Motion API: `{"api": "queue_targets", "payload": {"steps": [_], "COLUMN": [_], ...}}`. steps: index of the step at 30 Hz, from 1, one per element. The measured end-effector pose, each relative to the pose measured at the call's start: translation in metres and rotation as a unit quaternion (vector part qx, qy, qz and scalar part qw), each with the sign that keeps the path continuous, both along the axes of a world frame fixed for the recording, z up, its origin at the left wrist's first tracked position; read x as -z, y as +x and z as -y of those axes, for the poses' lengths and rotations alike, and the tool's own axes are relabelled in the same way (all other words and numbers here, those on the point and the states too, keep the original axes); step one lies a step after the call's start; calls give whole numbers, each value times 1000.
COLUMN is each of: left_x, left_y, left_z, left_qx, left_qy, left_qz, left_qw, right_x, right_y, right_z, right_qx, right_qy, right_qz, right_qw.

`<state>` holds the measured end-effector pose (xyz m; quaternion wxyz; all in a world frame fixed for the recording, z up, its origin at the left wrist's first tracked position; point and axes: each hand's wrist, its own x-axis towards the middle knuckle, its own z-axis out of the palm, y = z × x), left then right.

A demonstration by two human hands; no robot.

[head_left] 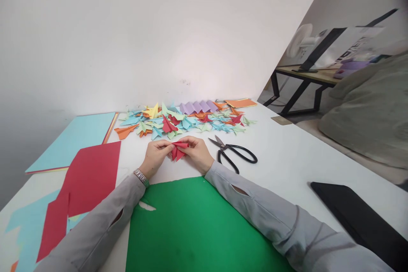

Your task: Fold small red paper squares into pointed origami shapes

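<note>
Between both hands is a small folded red paper piece (179,152), its flaps spread and its points facing down. My left hand (157,155) pinches its left edge, the fingers closed. On the other side my right hand (198,153) grips the right part of the same piece. Just behind the hands lies a pile of small folded paper planes (169,125) in several colours. To the right of my right hand, black-handled scissors (234,151) rest with their blades slightly apart. Below the wrists spreads a large green sheet (197,225).
Red sheets (92,174) and light-blue paper (79,131) lie at left. A pleated purple strip (198,107) and an orange stack (241,103) sit by the wall. A black flat object (353,212) lies at right. Beyond the table, another person's clothed body (369,110) shows.
</note>
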<state>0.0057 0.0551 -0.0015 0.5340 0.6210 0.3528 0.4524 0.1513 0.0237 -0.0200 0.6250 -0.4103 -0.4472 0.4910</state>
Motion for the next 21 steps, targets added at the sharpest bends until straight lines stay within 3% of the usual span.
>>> {"api": "queue_targets", "payload": {"steps": [9,21], "left_x": [0,4], "left_y": [-1,1], "left_z": [0,-1], "left_qx": [41,30], "left_qy": [-41,-33], "left_qz": [19,4], "left_qw": [998,999], "right_x": [-2,4], "right_y": [-1,-1], "right_z": [1,-4], "right_qx": [10,19], "right_qy": [-4,-12], "right_qz": [-18,-35], "right_qw": [1000,999]}}
